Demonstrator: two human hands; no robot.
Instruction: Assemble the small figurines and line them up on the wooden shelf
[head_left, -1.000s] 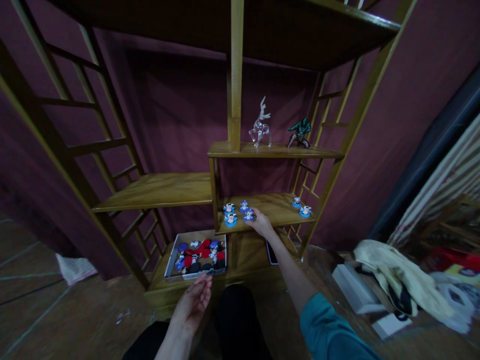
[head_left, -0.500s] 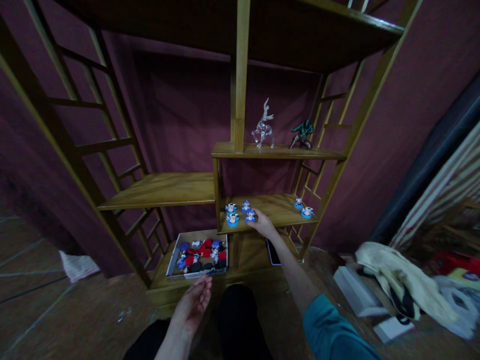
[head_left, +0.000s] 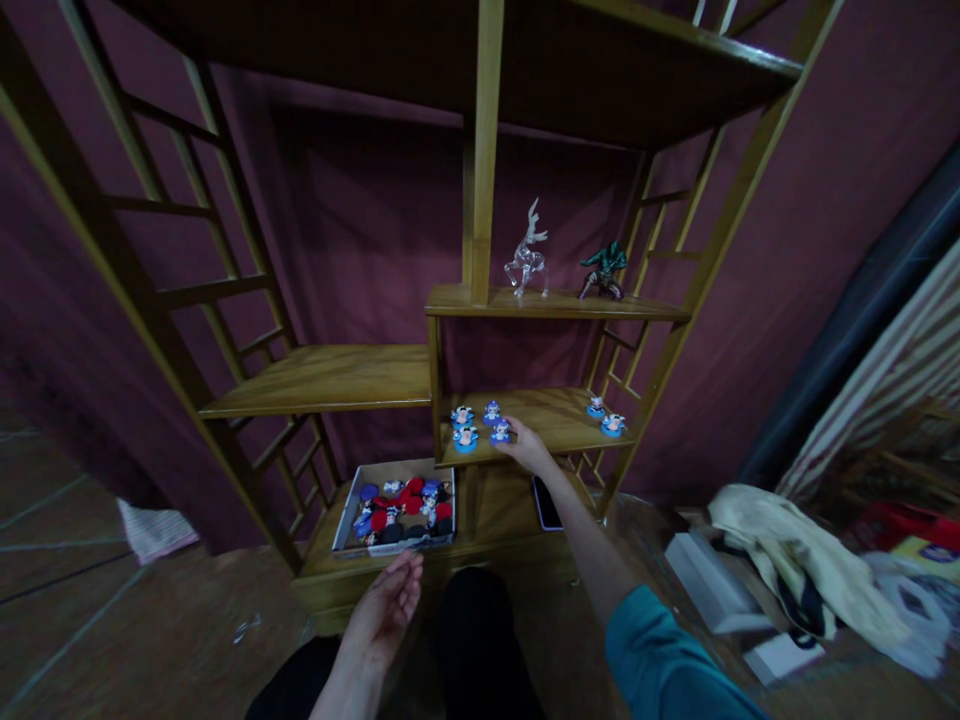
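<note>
Front purple figurine (head_left: pixel 499 432) stands left of the right hand's (head_left: pixel 531 450) fingers (head_left: pixel 514 427), touching them.

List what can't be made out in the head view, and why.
All in head view:
Right hand on front purple figure: too small to tell grip from touch.
Box figures: details too small.
Dark slab: part hidden by right forearm.
Shelf unit: top cut off by upper edge.

A plain teal sleeve (head_left: pixel 667 655) at the near right stops above a bare right forearm (head_left: pixel 589 540) and ungloved right hand (head_left: pixel 526 448), while the left hand (head_left: pixel 388 608) is likewise uncovered and black trousers (head_left: pixel 480 645) show at near centre.
</note>
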